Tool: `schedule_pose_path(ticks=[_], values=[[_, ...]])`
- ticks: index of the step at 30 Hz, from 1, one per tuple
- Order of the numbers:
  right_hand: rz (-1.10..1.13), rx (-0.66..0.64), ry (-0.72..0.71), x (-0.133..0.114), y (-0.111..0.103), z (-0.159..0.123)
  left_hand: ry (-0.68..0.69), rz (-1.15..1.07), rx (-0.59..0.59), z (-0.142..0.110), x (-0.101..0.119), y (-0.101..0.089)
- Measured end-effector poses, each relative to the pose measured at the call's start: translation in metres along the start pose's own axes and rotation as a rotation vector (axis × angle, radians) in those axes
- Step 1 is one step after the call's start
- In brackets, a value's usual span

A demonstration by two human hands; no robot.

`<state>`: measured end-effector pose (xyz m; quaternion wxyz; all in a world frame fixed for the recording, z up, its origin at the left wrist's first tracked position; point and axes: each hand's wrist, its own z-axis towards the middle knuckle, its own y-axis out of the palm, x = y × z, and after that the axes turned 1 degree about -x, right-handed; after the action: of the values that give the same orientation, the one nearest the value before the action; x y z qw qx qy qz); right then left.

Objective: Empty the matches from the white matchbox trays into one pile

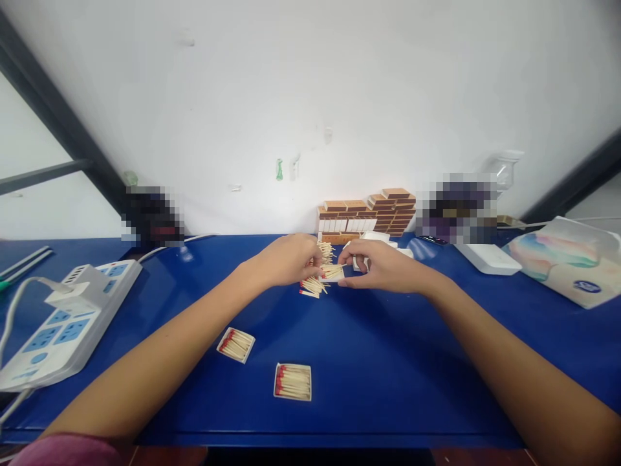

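Note:
A white matchbox tray holding some red-headed matches sits between my hands. My left hand is closed, its curled fingers pinching matches at the tray's left side; its palm hides part of them. Thumb and fingers of my right hand grip the tray's right end. Loose matches lie in a heap beside and behind the tray. Nearer the front edge are two filled matchbox trays, one tilted askew and one squarer, with most red heads pointing left.
Brown matchboxes are stacked against the wall. White empty trays lie behind my right hand. A power strip with a plugged-in adapter is at left. A white box and a tissue pack stand right on the blue table.

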<state>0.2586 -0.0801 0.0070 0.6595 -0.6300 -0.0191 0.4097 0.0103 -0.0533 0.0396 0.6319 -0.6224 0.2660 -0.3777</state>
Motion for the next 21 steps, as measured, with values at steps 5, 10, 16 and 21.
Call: schedule_pose_path(ticks=[5,10,16,21], values=[[0.017,0.03,-0.025,-0.002,0.003,0.002,0.021,-0.021,0.141,0.0,0.005,0.004],[0.035,0.075,-0.108,-0.01,0.012,0.004,0.028,-0.072,0.229,0.002,0.011,0.012],[0.01,0.101,-0.109,-0.016,0.021,0.004,0.057,-0.11,0.197,0.003,0.012,0.018],[0.015,0.092,-0.12,-0.021,0.022,0.004,0.08,-0.075,0.198,0.004,0.01,0.021]])
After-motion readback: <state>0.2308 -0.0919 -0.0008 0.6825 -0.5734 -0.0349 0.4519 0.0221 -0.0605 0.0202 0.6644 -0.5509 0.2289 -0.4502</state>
